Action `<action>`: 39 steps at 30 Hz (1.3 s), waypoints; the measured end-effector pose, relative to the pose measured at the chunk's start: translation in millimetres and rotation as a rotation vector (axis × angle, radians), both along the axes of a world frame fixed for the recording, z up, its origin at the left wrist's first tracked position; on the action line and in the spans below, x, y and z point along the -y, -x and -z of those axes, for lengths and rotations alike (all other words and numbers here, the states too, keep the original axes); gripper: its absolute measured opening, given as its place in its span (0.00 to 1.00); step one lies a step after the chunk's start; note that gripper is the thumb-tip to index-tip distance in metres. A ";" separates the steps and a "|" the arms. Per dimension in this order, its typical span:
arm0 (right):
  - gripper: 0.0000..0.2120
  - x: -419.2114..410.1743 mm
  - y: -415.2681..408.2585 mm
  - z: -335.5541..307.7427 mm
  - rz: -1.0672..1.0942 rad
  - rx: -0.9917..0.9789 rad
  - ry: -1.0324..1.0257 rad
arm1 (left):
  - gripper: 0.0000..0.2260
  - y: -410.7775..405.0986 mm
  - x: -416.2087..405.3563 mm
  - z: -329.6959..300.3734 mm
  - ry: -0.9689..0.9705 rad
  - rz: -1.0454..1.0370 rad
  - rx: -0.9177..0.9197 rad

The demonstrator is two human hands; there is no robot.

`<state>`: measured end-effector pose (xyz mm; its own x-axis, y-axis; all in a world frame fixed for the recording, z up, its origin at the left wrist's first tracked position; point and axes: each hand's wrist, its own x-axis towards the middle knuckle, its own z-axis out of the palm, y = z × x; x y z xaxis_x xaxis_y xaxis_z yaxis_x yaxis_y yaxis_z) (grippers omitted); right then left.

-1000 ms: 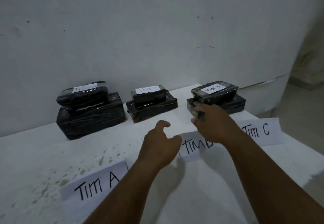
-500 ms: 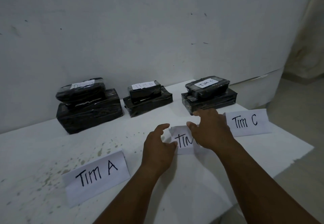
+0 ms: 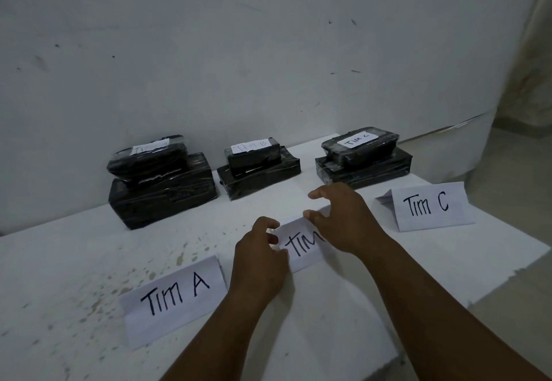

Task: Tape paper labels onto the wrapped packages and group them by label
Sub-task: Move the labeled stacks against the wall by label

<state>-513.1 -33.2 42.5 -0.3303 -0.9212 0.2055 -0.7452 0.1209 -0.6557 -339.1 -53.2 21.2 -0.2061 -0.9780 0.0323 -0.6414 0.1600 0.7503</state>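
Observation:
Three stacks of black wrapped packages stand along the wall: the left stack (image 3: 161, 180), the middle stack (image 3: 258, 168) labelled "Tim B", and the right stack (image 3: 363, 156) labelled "Tim C". Folded paper signs stand in front: "Tim A" (image 3: 176, 294) at the left and "Tim C" (image 3: 427, 206) at the right. Between them is the middle sign (image 3: 301, 244), showing "Tim". My left hand (image 3: 258, 256) pinches its left edge. My right hand (image 3: 343, 219) grips its top right part and covers the last letter.
The white table (image 3: 89, 249) has brown stains at its left front. Its right edge (image 3: 513, 264) drops to a tiled floor. A white wall rises right behind the stacks.
My right hand drew back from the right stack to the middle sign. My left hand closed in on the sign's left edge, and both hands now hold it.

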 end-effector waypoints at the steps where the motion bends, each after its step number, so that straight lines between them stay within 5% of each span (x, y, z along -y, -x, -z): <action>1: 0.20 1.0 -0.7 0.2 -0.005 -0.003 0.002 | 0.17 -1.3 0.0 -0.6 0.004 -0.003 0.009; 14: 0.20 -0.2 3.4 -1.5 -0.028 -0.002 0.021 | 0.18 -3.4 -3.0 -8.6 0.026 -0.003 0.138; 26: 0.21 23.1 67.7 -37.4 0.191 -0.093 0.189 | 0.27 48.2 24.9 -57.2 0.389 0.106 0.132; 32: 0.30 48.9 121.7 -56.6 0.432 0.032 0.014 | 0.29 114.2 64.0 -76.1 0.511 0.319 0.245; 39: 0.35 81.5 163.0 -50.8 0.370 0.050 -0.239 | 0.41 186.1 108.7 -57.7 0.506 0.508 0.481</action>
<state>-676.1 -114.8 93.3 -0.6511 -0.7586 -0.0231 -0.5915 0.5263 -0.6108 -525.2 -161.9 78.8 -0.7179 -0.6550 0.2357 -0.6311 0.7553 0.1769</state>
